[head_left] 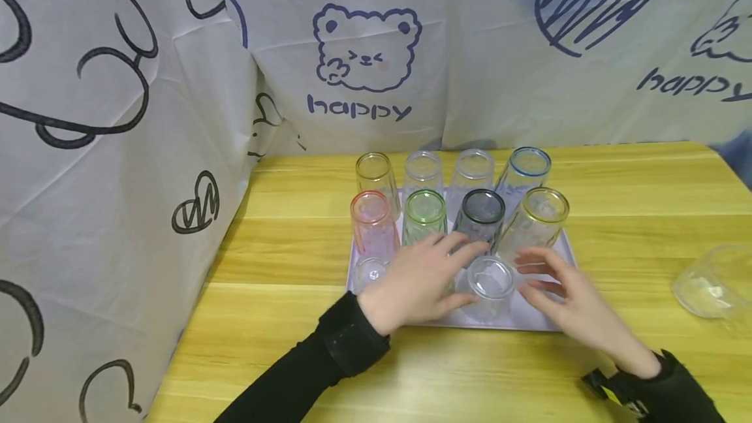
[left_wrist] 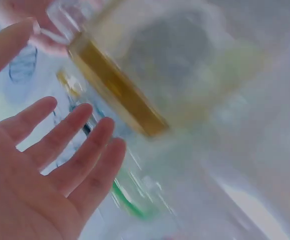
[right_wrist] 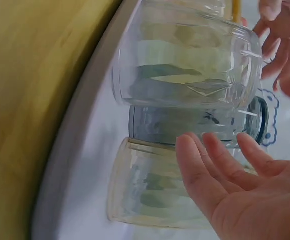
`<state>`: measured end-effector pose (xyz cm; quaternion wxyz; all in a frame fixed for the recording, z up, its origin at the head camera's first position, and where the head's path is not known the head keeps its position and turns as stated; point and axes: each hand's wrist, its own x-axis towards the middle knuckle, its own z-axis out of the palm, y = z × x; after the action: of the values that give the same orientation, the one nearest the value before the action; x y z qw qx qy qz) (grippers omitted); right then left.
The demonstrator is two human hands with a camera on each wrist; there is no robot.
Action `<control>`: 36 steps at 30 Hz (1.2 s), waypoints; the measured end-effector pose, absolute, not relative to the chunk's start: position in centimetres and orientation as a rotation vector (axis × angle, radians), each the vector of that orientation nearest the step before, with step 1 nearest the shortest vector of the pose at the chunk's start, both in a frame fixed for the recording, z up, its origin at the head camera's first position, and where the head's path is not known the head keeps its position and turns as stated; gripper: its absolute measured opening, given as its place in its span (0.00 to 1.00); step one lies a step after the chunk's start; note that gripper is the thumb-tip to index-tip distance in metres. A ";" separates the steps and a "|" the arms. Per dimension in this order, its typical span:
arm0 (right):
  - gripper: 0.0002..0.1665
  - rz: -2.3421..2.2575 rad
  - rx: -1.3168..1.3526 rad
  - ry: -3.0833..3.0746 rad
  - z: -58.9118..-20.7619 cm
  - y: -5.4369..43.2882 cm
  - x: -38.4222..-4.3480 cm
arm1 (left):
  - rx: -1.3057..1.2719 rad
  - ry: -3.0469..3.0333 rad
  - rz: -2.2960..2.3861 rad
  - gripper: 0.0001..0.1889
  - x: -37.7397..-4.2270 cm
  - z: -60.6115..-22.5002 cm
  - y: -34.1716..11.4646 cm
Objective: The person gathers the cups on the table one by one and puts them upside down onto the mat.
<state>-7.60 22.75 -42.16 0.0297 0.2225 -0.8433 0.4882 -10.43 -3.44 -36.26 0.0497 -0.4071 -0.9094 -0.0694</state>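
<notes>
A clear glass (head_left: 492, 286) stands upside down at the front of a pale lilac tray (head_left: 531, 315), between my two hands. My left hand (head_left: 418, 279) is just left of it, its fingers spread and loosely bent, hiding part of the front row. From the other side my right hand (head_left: 561, 296) faces the same glass with parted, relaxed fingers. Neither hand grips anything. In the right wrist view, fingertips overlap a yellowish glass (right_wrist: 149, 187) and a dark grey glass (right_wrist: 184, 125) behind the clear one. A blurred amber-based glass (left_wrist: 120, 85) shows beyond my left fingers.
Upturned glasses fill the tray's back rows, including a pink glass (head_left: 373, 224), a green glass (head_left: 425, 217) and a blue-based glass (head_left: 525, 175). Another clear glass (head_left: 369, 276) is at front left. On the wooden table (head_left: 282, 318), one more clear glass (head_left: 705, 286) is at far right.
</notes>
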 end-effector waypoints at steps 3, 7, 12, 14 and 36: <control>0.35 1.349 0.696 -2.653 -41.9 22.1 -7.4 | -1.167 -2.763 -0.306 0.38 -10.3 -36.4 -5.7; 0.44 1.166 0.722 -2.700 -41.9 21.3 -7.3 | -1.095 -2.789 -0.387 0.38 -10.0 -37.4 -8.0; 0.50 1.097 0.782 -2.707 -42.0 20.5 -7.5 | -1.023 -2.838 -0.425 0.39 -9.7 -38.8 -9.6; 0.50 1.087 0.801 -2.701 -42.2 20.3 -7.7 | -0.993 -2.858 -0.434 0.39 -9.7 -39.3 -9.9; 0.46 1.074 0.743 -2.734 -43.1 19.4 -8.2 | -0.825 -2.839 -0.383 0.34 -8.9 -40.9 -10.5</control>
<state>-8.20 19.36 -43.07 0.0558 0.2447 -0.9009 0.3540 -8.87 -10.55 -40.86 0.0803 -0.2759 -0.9493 -0.1279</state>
